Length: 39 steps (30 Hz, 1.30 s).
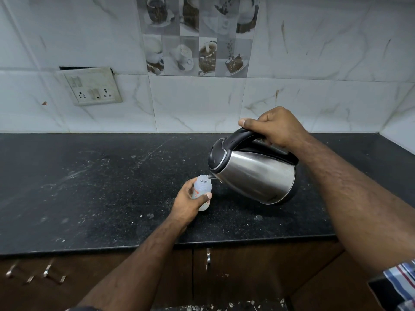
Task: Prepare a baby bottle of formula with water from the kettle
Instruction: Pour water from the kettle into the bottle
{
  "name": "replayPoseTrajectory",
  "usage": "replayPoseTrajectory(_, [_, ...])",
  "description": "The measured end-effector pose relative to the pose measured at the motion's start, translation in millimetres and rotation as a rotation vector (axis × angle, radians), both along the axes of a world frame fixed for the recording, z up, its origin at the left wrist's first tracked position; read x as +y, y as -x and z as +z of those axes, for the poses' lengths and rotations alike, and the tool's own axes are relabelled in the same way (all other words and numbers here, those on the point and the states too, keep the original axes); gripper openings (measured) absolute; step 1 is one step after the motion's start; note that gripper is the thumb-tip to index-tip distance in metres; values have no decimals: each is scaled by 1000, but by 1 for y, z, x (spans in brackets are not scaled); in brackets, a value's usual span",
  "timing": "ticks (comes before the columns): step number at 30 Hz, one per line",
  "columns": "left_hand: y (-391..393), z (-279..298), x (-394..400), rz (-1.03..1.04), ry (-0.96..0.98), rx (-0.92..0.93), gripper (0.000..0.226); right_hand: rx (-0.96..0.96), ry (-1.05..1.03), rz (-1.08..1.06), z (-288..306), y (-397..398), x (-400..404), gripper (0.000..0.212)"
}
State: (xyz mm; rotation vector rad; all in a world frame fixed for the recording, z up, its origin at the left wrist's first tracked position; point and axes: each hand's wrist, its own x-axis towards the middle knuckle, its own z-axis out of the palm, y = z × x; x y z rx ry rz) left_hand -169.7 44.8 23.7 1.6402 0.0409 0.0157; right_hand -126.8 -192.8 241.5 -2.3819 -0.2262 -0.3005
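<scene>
The right hand (272,126) grips the black handle of the shiny kettle (253,171) and tips it. Its spout sits just over the open top of the little bottle (202,187). The left hand (189,202) wraps around the bottle, which stands on the black counter (89,187).

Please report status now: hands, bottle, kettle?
Left hand grips baby bottle on countertop. Right hand tilts kettle, spout at bottle mouth. Nothing obstructing.
</scene>
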Motion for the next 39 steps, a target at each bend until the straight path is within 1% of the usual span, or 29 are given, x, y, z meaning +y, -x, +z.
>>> replayPoseTrajectory(11, [-1, 0, -1, -12, 35, 2, 52, -1, 7, -8, 1, -1, 1, 68])
replayPoseTrajectory(16, [-1, 1, 0, -9, 23, 7, 51, -3, 8, -10, 1, -1, -1, 78])
replayPoseTrajectory(22, [-1, 2, -2, -6, 29, 1, 50, -1, 6, -11, 0, -4, 0, 68])
replayPoseTrajectory(27, [-1, 2, -2, -11, 51, 12, 52, 2, -6, -26, -2, -6, 0, 69])
replayPoseTrajectory(39, [-3, 0, -3, 3, 35, 22, 54, 6, -20, -25, -3, -9, -4, 68])
